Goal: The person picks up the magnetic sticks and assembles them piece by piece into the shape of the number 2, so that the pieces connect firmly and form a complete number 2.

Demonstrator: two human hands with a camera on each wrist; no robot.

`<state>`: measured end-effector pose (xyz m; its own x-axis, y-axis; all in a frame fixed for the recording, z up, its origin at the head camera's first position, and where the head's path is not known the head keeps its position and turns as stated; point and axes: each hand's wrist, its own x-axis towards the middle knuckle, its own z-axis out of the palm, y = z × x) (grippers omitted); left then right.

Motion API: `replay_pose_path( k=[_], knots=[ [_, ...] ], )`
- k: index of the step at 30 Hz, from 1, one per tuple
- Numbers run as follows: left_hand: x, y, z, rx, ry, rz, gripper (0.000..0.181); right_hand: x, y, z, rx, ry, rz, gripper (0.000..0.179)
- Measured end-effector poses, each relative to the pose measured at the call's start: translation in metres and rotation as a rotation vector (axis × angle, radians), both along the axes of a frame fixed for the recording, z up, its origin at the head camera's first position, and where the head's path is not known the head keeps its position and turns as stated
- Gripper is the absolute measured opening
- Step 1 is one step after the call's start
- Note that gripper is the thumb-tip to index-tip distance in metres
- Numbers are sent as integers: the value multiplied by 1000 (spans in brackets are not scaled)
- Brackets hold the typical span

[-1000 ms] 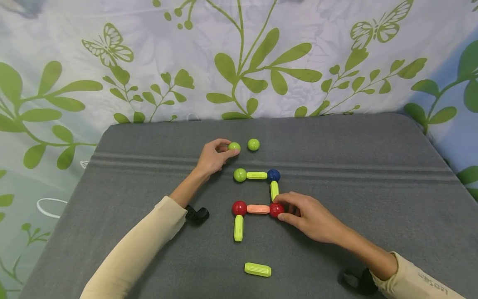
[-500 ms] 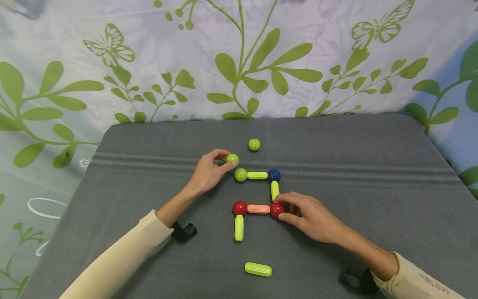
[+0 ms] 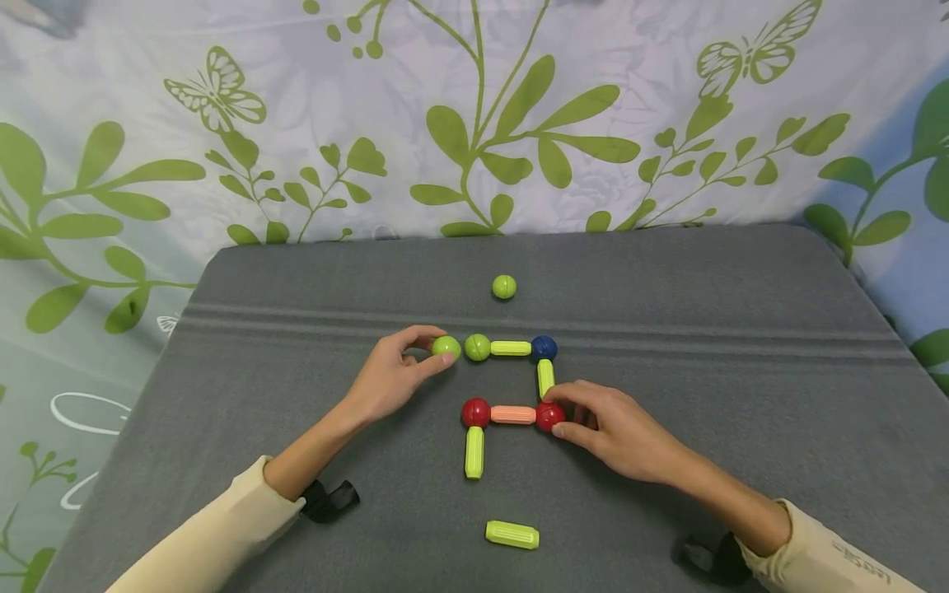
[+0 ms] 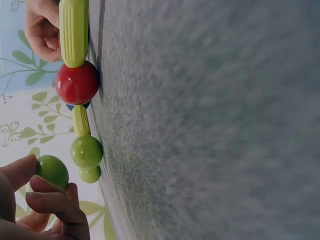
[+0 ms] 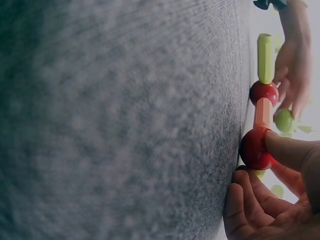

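Observation:
My left hand (image 3: 389, 375) pinches a green ball (image 4: 53, 171) between thumb and fingers, just left of another green ball (image 3: 478, 347). That second ball ends a chain: a yellow-green rod (image 3: 510, 347), a dark blue ball (image 3: 544, 347), another yellow-green rod (image 3: 545, 377), then a red ball (image 5: 256, 149). Thumb and fingertips of my right hand (image 3: 619, 428) grip this red ball on the cloth. An orange rod (image 3: 513, 414) joins it to a second red ball (image 4: 77, 83), from which a further yellow-green rod (image 3: 474, 452) points toward me.
A loose green ball (image 3: 504, 287) lies beyond the chain. Nearer to me is a loose yellow-green rod (image 3: 512, 534). Everything rests on a grey cloth-covered table (image 3: 704, 329), with a leaf-patterned curtain (image 3: 311, 99) behind its far edge.
My left hand has brought its green ball toward me and slightly left, from beside the loose far ball to beside the chain's green end. My right hand stays on the red ball.

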<state>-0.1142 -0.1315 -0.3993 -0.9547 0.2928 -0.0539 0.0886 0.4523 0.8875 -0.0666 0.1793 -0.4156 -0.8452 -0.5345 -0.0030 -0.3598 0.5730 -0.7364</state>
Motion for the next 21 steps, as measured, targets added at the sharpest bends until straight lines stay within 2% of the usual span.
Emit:
replay_pose_path(
  k=[4, 9, 21],
  knots=[
    [10, -7, 1, 9, -25, -8, 35, 0, 0, 0, -2, 8, 2, 26],
    [24, -13, 0, -5, -39, -57, 34, 0, 0, 0, 3, 12, 1, 26],
    [53, -13, -7, -67, -39, -134, 32, 0, -1, 2, 12, 5, 0, 26]
  ],
)
